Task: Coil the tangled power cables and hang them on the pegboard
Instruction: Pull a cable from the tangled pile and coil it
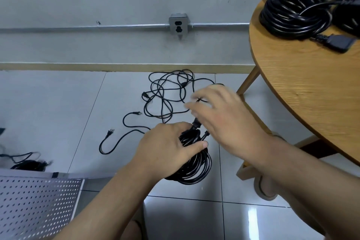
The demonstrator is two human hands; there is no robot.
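The pegboard (pixel 35 200) lies at the lower left, cut off by the frame edge, well apart from the work. Beyond it a small bundle (pixel 29 164) of cable is blurred and partly out of view. Further right, a loose cable (pixel 109 142) trails across the floor tiles, and past it a tangle (pixel 167 95) of thin cables sprawls near the wall.

The left hand (pixel 167 146) grips the top of a thick black coil (pixel 194 169), fingers curled round the strands and thumb pressed across them. The loops hang below the hand, toward the viewer, with their long axis running up and down. A plug end (pixel 196 122) sticks up out of the coil's top, just beside the right hand (pixel 224 115), which is the nearer one to it. That hand hovers above with fingers spread. It is motion-blurred, and a dark bit shows among the fingers, so I cannot tell whether it holds anything.

The next move is probably securing that free end, which points up and right toward the right hand. On the right, the wooden counter (pixel 302 87) carries finished cable rolls (pixel 292 13), partly cropped.
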